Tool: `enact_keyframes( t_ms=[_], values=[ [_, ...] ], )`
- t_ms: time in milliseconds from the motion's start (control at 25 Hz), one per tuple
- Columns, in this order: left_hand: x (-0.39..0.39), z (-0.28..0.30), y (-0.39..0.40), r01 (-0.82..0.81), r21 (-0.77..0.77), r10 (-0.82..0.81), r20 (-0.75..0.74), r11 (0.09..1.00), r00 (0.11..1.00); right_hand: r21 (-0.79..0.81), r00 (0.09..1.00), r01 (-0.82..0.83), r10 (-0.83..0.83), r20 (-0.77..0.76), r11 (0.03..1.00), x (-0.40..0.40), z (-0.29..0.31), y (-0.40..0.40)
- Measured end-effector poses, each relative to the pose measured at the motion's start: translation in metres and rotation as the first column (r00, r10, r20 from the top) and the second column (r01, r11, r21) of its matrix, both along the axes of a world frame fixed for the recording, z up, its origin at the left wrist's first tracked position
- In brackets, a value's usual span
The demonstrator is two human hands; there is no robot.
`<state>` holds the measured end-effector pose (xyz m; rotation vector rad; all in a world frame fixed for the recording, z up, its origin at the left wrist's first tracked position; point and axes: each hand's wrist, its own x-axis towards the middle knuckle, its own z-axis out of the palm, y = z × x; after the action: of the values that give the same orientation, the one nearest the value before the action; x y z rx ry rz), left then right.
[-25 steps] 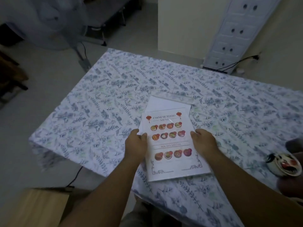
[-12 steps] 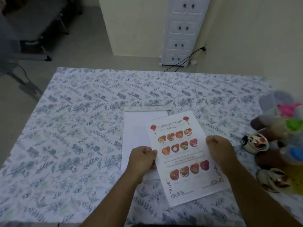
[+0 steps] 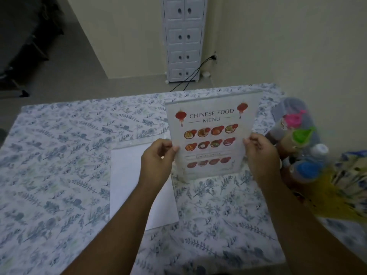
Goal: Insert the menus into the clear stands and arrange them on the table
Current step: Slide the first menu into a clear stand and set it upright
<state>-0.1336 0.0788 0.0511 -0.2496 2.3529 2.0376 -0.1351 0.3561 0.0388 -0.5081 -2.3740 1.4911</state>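
Nearest the camera, both forearms reach out over the desk [image 3: 59, 175], which is covered in a blue leaf-print cloth. The left hand [image 3: 157, 155] pinches the left edge of the menu [image 3: 211, 135] between thumb and fingers, and the right hand [image 3: 260, 151] is closed on its right edge in the same way. Half a second ago this sheet lay tilted and nearly flat on the cloth under both hands; now it stands upright facing the camera, its bottom edge down at the desk just right of centre. A pale clear border shows along its top and right side, which suggests the menu sits inside a clear stand [image 3: 256, 100], though whether it is fully seated cannot be told from here. Just beside it to the left, partly under the left forearm, a blank white sheet [image 3: 127, 175] lies flat, with a clear strip [image 3: 139, 140] along its far edge; that looks like a second stand or menu waiting its turn. To the right, near the right hand, a blurred cluster of bottles [image 3: 301, 135] with pink, green and blue caps crowds the desk edge. Beyond the desk, a white drawer cabinet [image 3: 183, 38] stands against the wall with a black cable [image 3: 190, 80] trailing on the floor. The first menu appears close to placed; what remains, by my reading, is to let go of it and start on the flat sheet.
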Motion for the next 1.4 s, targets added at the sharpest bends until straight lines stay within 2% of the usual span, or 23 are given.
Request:
enact_keyframes(
  t_ms=[320, 600, 760, 920, 1000, 1080, 1160, 1280, 1400],
  values=[
    [0.006, -0.017, 0.014, -0.063, -0.11, 0.062, -0.019, 0.992, 0.998, -0.031, 0.996, -0.084, 0.084, -0.018, 0.996, -0.007, -0.023, 0.014],
    [0.007, -0.013, 0.015, -0.052, -0.278, 0.051, -0.012, 0.959, 0.999, -0.036, 0.994, -0.111, 0.111, -0.005, 0.993, -0.003, -0.021, 0.017],
    [0.009, -0.008, 0.02, -0.091, -0.41, 0.079, -0.045, 0.907, 0.996, -0.008, 0.997, -0.074, 0.074, 0.017, 0.997, -0.004, -0.022, 0.015],
    [0.021, -0.004, 0.018, -0.097, -0.509, 0.065, -0.08, 0.855, 0.995, 0.09, 0.998, -0.007, 0.012, -0.056, 0.996, 0.014, -0.023, 0.006],
    [0.037, -0.005, 0.007, -0.102, -0.593, 0.055, -0.097, 0.799, 0.994, 0.252, 0.993, -0.059, 0.082, -0.082, 0.966, 0.037, -0.029, -0.012],
    [0.057, -0.011, -0.015, -0.115, -0.649, 0.062, -0.104, 0.752, 0.993, 0.417, 0.965, -0.236, 0.262, -0.004, 0.878, 0.06, -0.04, -0.04],
    [0.077, -0.02, -0.041, -0.124, -0.682, 0.101, -0.074, 0.721, 0.992, 0.46, 0.911, -0.404, 0.395, 0.12, 0.791, 0.073, -0.05, -0.073],
    [0.102, -0.039, -0.083, -0.135, -0.703, 0.229, 0.042, 0.699, 0.972, 0.374, 0.795, -0.605, 0.509, 0.33, 0.703, 0.081, -0.061, -0.124],
    [0.108, -0.057, -0.122, -0.104, -0.68, 0.357, 0.243, 0.726, 0.902, 0.231, 0.719, -0.642, 0.47, 0.512, 0.731, 0.078, -0.071, -0.167]
  ],
)
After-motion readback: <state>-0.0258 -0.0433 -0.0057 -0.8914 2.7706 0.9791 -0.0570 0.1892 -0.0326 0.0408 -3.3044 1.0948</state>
